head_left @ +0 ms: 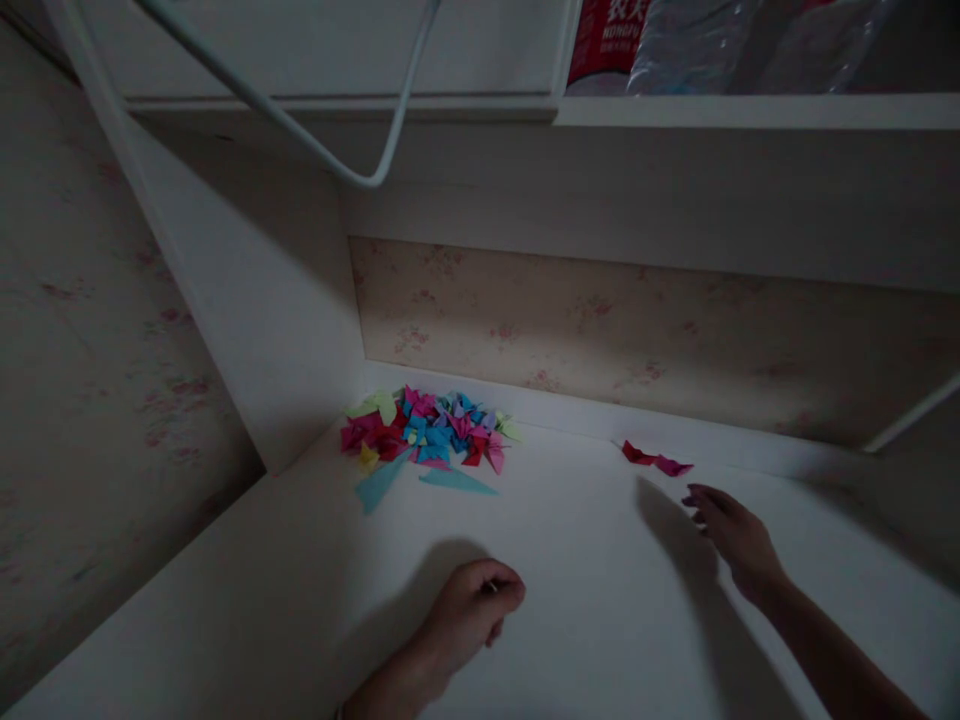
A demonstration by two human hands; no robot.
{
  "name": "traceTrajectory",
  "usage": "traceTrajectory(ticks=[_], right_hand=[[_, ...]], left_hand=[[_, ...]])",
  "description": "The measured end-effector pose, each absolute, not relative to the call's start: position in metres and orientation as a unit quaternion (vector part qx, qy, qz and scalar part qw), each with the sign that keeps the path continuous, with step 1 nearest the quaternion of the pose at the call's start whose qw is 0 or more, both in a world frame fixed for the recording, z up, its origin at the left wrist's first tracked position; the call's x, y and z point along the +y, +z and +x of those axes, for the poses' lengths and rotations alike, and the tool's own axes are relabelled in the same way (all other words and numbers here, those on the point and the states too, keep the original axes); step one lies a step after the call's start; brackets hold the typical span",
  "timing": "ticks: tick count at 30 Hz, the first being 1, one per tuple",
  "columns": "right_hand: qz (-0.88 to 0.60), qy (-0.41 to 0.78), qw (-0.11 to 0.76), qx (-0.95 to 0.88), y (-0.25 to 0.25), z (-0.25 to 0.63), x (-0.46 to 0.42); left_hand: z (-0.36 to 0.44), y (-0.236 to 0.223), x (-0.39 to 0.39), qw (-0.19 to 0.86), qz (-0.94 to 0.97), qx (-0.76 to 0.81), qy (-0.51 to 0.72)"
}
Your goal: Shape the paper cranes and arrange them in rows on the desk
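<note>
My left hand (476, 608) is above the middle of the white desktop, thumb and fingertips pinched together. A small pale speck shows in the gap between its fingers, too small to name. On the right, my right hand (731, 535) hovers over the desk with fingers stretched forward and apart, and I see nothing held in them. Just beyond its fingertips, a red folded paper piece (637, 454) and a magenta folded paper piece (673, 466) lie end to end near the back edge. To the left, a heap of colourful folded paper pieces (427, 440) sits in the corner.
Two flat light-blue paper pieces (459, 482) lie before the heap. A white side panel (255, 300) bounds the desk (570, 590) on the left. Overhead, a white cable (337, 165) hangs in a loop below a cabinet, and a shelf holds a red package (606, 45).
</note>
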State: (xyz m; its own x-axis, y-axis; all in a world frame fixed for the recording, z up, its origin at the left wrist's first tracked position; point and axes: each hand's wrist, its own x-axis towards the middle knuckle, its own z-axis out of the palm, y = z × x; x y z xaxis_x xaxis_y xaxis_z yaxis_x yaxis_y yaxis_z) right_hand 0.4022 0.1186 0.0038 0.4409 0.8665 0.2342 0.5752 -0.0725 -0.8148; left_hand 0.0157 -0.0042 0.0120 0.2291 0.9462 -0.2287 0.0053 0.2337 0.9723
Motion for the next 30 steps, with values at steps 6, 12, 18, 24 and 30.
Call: traceTrajectory(ticks=[6, 12, 18, 24, 30], right_hand=[[-0.636, 0.403, 0.532, -0.386, -0.006, 0.282, 0.01], [-0.526, 0.513, 0.461, -0.497, -0.005, 0.175, -0.026], [-0.495, 0.414, 0.403, -0.649, -0.015, 0.165, -0.027], [-0.48, 0.395, 0.384, -0.683, -0.012, 0.172, -0.028], [-0.472, 0.387, 0.395, -0.686, -0.007, 0.17, -0.027]], left_hand=[[0.018, 0.01, 0.009, 0.592, 0.509, 0.49, 0.387], [0.016, 0.029, 0.089, 0.248, 0.699, 0.573, 0.348], [0.008, 0.043, 0.149, 0.08, 0.74, 0.597, 0.299], [0.008, 0.037, 0.165, 0.011, 0.789, 0.57, 0.229], [0.014, 0.04, 0.178, -0.01, 0.796, 0.559, 0.23]])
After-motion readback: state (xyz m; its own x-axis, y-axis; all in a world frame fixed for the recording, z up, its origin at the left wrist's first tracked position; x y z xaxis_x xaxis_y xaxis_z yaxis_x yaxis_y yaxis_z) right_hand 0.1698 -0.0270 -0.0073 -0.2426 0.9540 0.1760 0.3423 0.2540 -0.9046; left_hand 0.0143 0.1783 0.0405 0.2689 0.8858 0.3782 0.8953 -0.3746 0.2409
